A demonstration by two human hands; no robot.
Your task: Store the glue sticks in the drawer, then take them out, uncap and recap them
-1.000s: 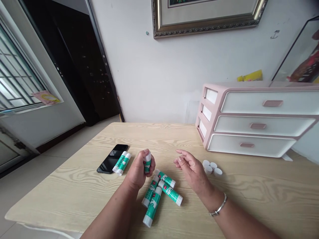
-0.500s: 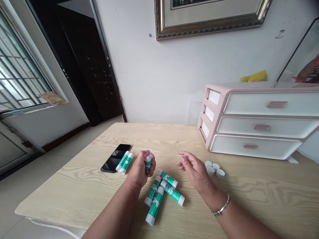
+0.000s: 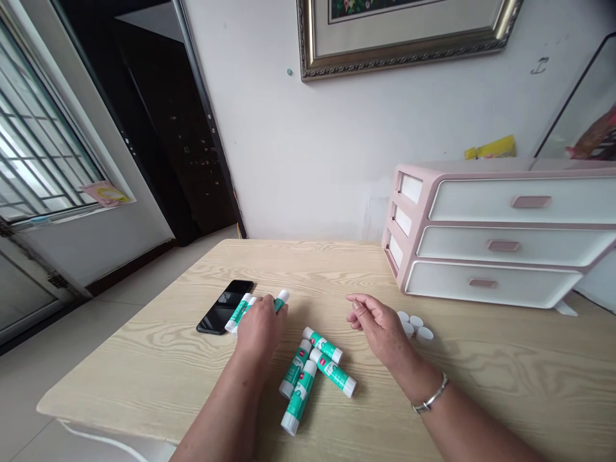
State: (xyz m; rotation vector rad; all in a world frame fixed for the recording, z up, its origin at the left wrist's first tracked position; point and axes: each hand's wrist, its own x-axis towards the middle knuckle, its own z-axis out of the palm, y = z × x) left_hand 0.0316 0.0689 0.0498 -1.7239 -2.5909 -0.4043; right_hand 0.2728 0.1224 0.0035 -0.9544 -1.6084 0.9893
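Observation:
My left hand (image 3: pixel 257 327) is closed on a green-and-white glue stick (image 3: pixel 281 299), holding it low over the wooden table (image 3: pixel 481 378) beside two more glue sticks (image 3: pixel 239 311) that lie next to a black phone (image 3: pixel 224 306). My right hand (image 3: pixel 378 324) hovers above the table with its fingers loosely curled and nothing in them. Between the hands lies a cluster of several glue sticks (image 3: pixel 312 366). Three white caps (image 3: pixel 418 327) stand just right of my right hand.
A pink-and-white three-drawer organiser (image 3: pixel 495 237) stands at the back right of the table, its drawers closed. A framed picture (image 3: pixel 404 32) hangs on the wall behind. The table's left edge drops to the floor near a dark doorway (image 3: pixel 158 128).
My left hand has moved left and down with the glue stick, from upright over the cluster to beside the two sticks by the phone. My right hand has barely moved.

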